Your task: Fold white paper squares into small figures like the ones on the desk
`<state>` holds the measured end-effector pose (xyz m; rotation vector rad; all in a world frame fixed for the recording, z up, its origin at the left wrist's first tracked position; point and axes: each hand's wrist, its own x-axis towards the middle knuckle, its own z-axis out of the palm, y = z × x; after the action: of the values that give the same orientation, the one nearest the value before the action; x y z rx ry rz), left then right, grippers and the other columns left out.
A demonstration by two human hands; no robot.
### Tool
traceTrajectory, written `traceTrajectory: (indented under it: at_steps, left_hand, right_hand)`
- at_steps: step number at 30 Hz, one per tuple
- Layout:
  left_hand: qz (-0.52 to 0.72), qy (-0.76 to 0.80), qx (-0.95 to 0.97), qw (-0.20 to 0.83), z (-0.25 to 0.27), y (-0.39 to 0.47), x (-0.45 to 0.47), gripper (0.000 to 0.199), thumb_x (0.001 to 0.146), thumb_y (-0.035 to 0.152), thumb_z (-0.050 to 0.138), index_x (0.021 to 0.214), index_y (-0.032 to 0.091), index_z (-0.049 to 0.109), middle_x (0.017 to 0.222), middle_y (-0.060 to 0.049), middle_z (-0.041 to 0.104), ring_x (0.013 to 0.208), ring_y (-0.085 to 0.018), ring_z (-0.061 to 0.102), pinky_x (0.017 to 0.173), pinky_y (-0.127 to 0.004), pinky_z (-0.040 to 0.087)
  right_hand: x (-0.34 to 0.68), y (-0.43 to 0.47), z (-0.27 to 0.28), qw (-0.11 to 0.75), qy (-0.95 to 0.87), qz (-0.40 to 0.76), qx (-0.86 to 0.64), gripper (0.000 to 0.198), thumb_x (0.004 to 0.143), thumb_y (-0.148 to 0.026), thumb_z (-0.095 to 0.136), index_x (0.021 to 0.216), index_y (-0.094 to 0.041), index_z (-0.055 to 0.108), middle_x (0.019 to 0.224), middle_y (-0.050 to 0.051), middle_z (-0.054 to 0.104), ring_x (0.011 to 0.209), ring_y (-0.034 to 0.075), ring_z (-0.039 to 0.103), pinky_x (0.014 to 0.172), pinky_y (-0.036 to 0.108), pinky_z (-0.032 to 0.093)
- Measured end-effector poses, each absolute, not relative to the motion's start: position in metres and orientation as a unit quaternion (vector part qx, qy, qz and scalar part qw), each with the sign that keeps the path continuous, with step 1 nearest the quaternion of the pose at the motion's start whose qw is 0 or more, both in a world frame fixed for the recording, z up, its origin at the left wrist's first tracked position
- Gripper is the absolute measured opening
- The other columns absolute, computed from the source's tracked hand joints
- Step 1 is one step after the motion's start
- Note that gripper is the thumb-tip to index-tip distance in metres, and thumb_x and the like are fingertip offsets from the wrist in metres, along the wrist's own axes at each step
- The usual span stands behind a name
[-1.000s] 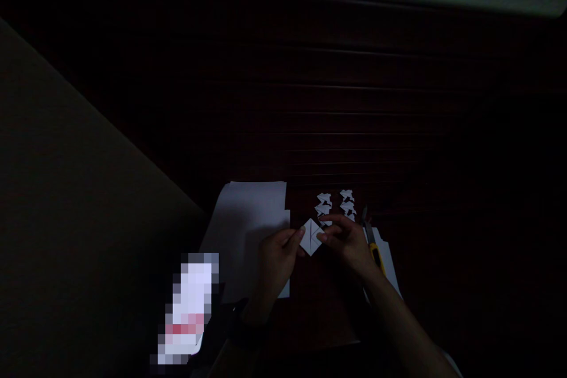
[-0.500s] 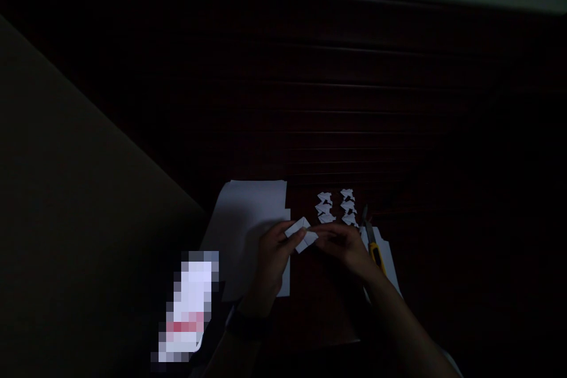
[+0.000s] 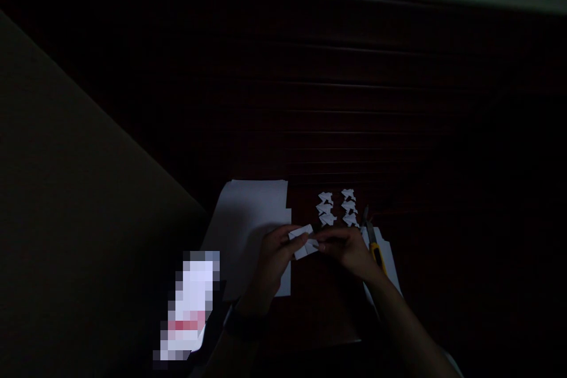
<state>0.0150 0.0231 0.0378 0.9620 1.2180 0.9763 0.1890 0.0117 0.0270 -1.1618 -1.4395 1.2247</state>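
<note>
A small folded square of white paper [image 3: 300,243] with crease lines is held up above the dark table. My left hand [image 3: 277,254] grips it from the left, thumb across its face and fingers behind. At its right edge, the thumb and fingertips of my right hand [image 3: 348,251] pinch the paper. Just beyond my hands stand several small folded white paper figures [image 3: 326,208] in two short columns; the second column of figures [image 3: 349,207] is on the right.
White paper sheets [image 3: 239,212] lie left of my hands. A yellow utility knife [image 3: 376,254] rests on more white paper [image 3: 390,263] at the right. A blurred-out bright object [image 3: 190,307] is at lower left. A slatted dark wood surface [image 3: 345,112] rises behind.
The folded paper has turned slightly in my hands and now sits a little lower. My right fingertips have closed in on its right edge.
</note>
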Motion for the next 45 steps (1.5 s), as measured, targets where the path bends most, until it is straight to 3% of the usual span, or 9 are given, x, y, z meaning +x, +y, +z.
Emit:
traceTrajectory:
  at_steps: [6,14,20,24,28,32,40,45]
  left_hand:
    - [0.441,0.533,0.421,0.587,0.036,0.023,0.017,0.031,0.063,0.031,0.075,0.088,0.014,0.07,0.078,-0.007,0.073,0.068,-0.02,0.067,0.055,-0.024,0.048]
    - [0.496,0.505,0.413,0.574,0.033,0.018,0.026,0.029,0.069,0.03,0.072,0.092,0.013,0.067,0.076,-0.006,0.071,0.066,-0.017,0.065,0.059,-0.024,0.05]
    - [0.517,0.508,0.415,0.55,0.032,0.013,0.037,0.031,0.072,0.031,0.069,0.097,0.013,0.065,0.085,-0.008,0.071,0.074,-0.019,0.066,0.065,-0.027,0.051]
    - [0.503,0.528,0.45,0.515,0.032,0.012,0.038,0.03,0.073,0.032,0.067,0.097,0.014,0.066,0.083,-0.007,0.071,0.07,-0.018,0.066,0.059,-0.024,0.051]
    - [0.475,0.516,0.506,0.503,0.031,0.016,0.031,0.036,0.07,0.028,0.069,0.103,0.017,0.063,0.081,-0.005,0.071,0.067,-0.017,0.066,0.057,-0.023,0.05]
    - [0.442,0.499,0.541,0.512,0.03,0.021,0.024,0.026,0.066,0.022,0.072,0.091,0.016,0.066,0.087,-0.006,0.071,0.077,-0.019,0.066,0.064,-0.025,0.051]
    - [0.39,0.513,0.557,0.524,0.031,0.02,0.019,0.023,0.061,0.024,0.075,0.082,0.017,0.068,0.076,-0.004,0.071,0.07,-0.021,0.066,0.06,-0.026,0.051]
    - [0.406,0.518,0.562,0.501,0.029,0.022,0.017,0.017,0.063,0.025,0.073,0.079,0.019,0.07,0.078,-0.004,0.072,0.073,-0.021,0.067,0.063,-0.027,0.05]
  right_hand:
    - [0.184,0.011,0.036,0.455,-0.627,0.442,-0.451,0.008,0.075,-0.02,0.067,0.08,-0.022,0.073,0.086,0.003,0.071,0.082,0.019,0.065,0.075,0.03,0.049]
    - [0.174,0.009,0.032,0.488,-0.575,0.368,-0.544,0.01,0.079,-0.026,0.063,0.076,-0.021,0.071,0.076,0.001,0.071,0.072,0.018,0.064,0.068,0.028,0.047]
    - [0.168,0.009,0.019,0.528,-0.475,0.391,-0.586,0.011,0.072,-0.029,0.068,0.071,-0.018,0.068,0.07,0.003,0.07,0.067,0.019,0.063,0.063,0.029,0.047]
    - [0.167,0.01,0.012,0.553,-0.444,0.408,-0.575,0.004,0.07,-0.022,0.066,0.069,-0.018,0.067,0.071,0.003,0.07,0.068,0.019,0.063,0.065,0.03,0.048]
    - [0.169,0.01,0.017,0.54,-0.457,0.404,-0.58,0.003,0.069,-0.017,0.064,0.068,-0.018,0.067,0.071,0.003,0.07,0.069,0.019,0.063,0.067,0.029,0.047]
    - [0.172,0.009,0.023,0.516,-0.477,0.409,-0.583,0.004,0.069,-0.021,0.066,0.067,-0.017,0.068,0.069,0.003,0.069,0.066,0.019,0.062,0.063,0.028,0.046]
    - [0.171,0.006,0.026,0.47,-0.55,0.383,-0.574,0.013,0.072,-0.014,0.058,0.067,-0.018,0.069,0.068,0.002,0.069,0.066,0.017,0.062,0.063,0.027,0.046]
    - [0.171,0.004,0.03,0.469,-0.569,0.385,-0.554,0.011,0.075,-0.022,0.061,0.069,-0.019,0.07,0.071,0.003,0.07,0.068,0.019,0.063,0.064,0.029,0.046]
